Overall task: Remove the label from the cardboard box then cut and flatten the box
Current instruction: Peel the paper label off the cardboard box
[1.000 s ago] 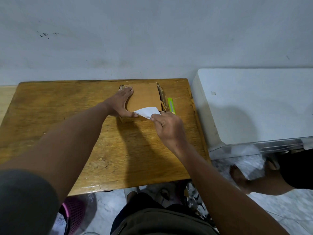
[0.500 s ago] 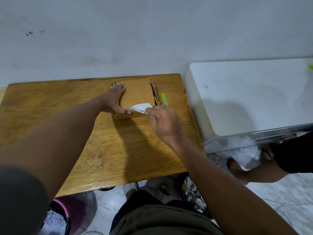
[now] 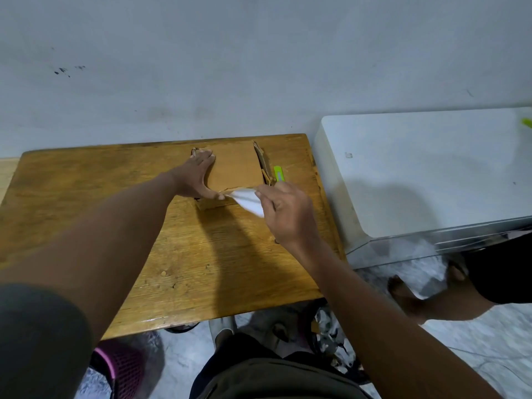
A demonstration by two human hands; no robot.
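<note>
Cardboard: the brown cardboard box (image 3: 234, 168) lies low on the far middle of the wooden table (image 3: 86, 203), its top panel bare and its right flaps standing a little open.
Label: a white paper label (image 3: 248, 200) is peeled up off the box's near edge; whether its left tip is attached there I cannot tell.
Left hand: the left hand (image 3: 195, 177) presses flat on the box's left side, fingers straight and spread, thumb along the near edge just beside the label.
Right hand: the right hand (image 3: 283, 210) pinches the label's free end between thumb and fingers, lifted to the near right of the box.
Cutter: a green cutter (image 3: 278, 174) lies just right of the box, untouched.
Handling: the label looks thin and likely to tear, so it is best held close to the peel line and drawn low. The box seems light and stiff and would slide unless pinned.
</note>
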